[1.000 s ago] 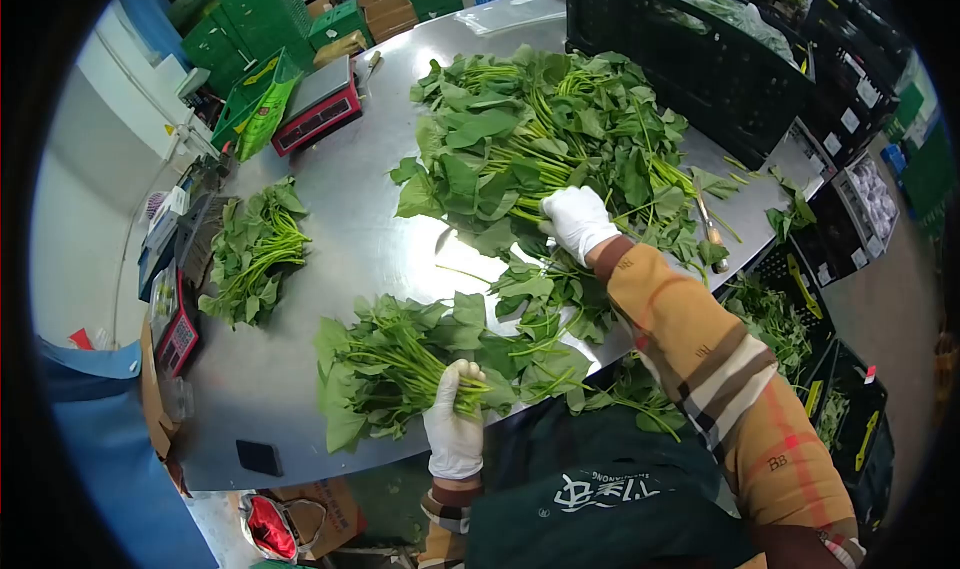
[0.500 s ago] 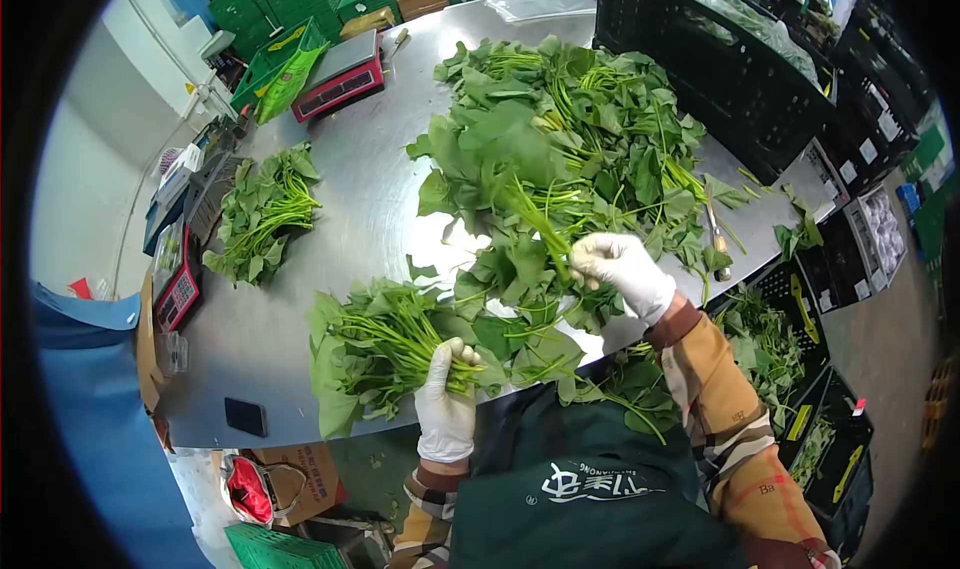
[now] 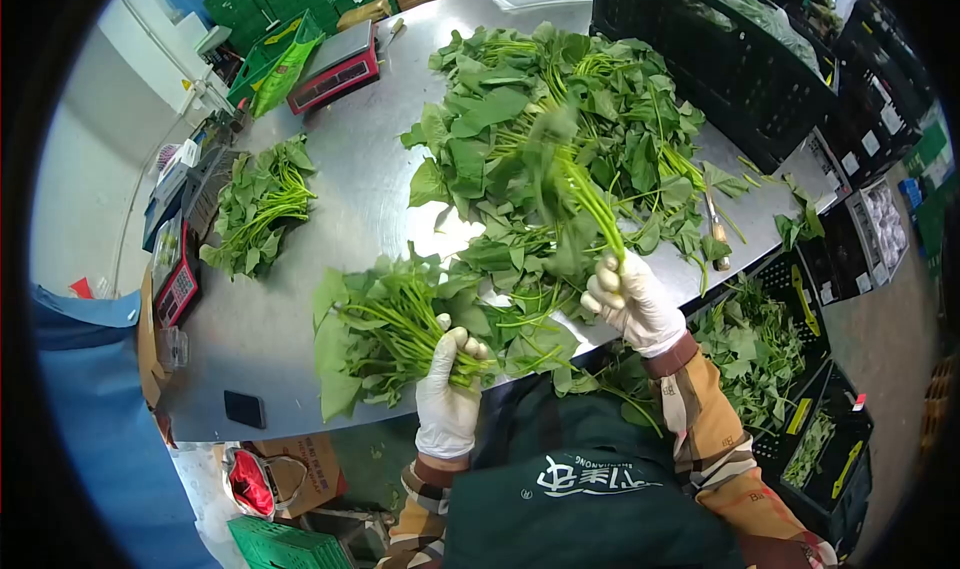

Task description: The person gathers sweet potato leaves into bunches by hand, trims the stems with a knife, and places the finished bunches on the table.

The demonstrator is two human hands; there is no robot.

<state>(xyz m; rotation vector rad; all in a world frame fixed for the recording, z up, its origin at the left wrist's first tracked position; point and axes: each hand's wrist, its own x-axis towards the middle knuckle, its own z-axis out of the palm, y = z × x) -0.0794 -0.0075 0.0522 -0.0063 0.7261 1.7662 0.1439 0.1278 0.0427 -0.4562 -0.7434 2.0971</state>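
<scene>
My left hand [image 3: 450,389], in a white glove, is closed round the stems of a bunch of leafy greens [image 3: 385,329] at the table's near edge. Its leaves point away to the left. My right hand [image 3: 637,302], also gloved, grips the stem ends of a smaller bundle of greens [image 3: 588,201], held up over the table with its blurred leaves pointing away from me. Behind that bundle spreads a large heap of leafy greens [image 3: 490,109]. A separate bunch of greens [image 3: 262,206] lies on the left side of the metal table [image 3: 355,184].
A red scale [image 3: 337,69] stands at the back left, another scale [image 3: 178,279] at the left edge. A black crate [image 3: 710,69] borders the heap. Near the right edge lies a knife [image 3: 717,234]. A phone [image 3: 244,409] rests front left. Crates of greens [image 3: 750,354] stand low right.
My right hand has drawn back toward me and turned more upright, pulling its bundle of stems along. My left hand keeps its bunch in nearly the same place.
</scene>
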